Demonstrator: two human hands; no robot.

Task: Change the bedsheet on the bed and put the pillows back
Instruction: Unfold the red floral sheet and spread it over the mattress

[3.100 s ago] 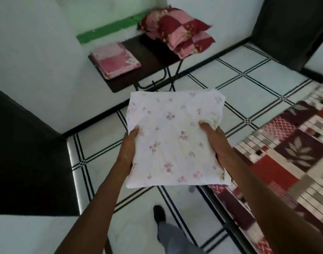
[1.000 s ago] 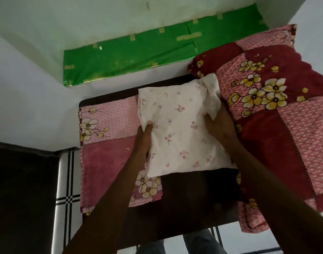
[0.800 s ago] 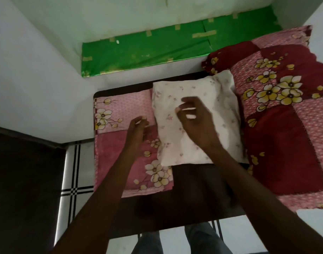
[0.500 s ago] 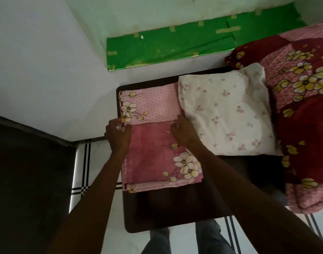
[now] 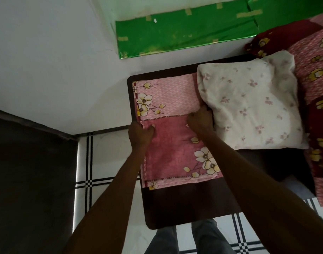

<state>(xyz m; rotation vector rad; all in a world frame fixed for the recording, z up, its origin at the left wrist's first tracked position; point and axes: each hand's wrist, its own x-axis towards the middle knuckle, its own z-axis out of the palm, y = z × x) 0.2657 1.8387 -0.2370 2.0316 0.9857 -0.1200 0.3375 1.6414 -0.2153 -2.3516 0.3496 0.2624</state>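
We are looking at a folded pink bedsheet (image 5: 171,143) of matt printed cloth, softly creased, lying on a dark table (image 5: 186,209) with a smooth, dull top. At three o'clock of it a white folded sheet (image 5: 248,107) is showing thin, rumpled cloth. At twelve o'clock a green panel (image 5: 184,32) is shining like glossy foil. The tiled floor (image 5: 105,154) is gleaming smooth.

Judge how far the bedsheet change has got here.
Done: the white floral folded sheet lies on the dark table. In hand: left hand and right hand grip the pink flowered folded sheet. Left: spreading it; red patchwork pillows wait.
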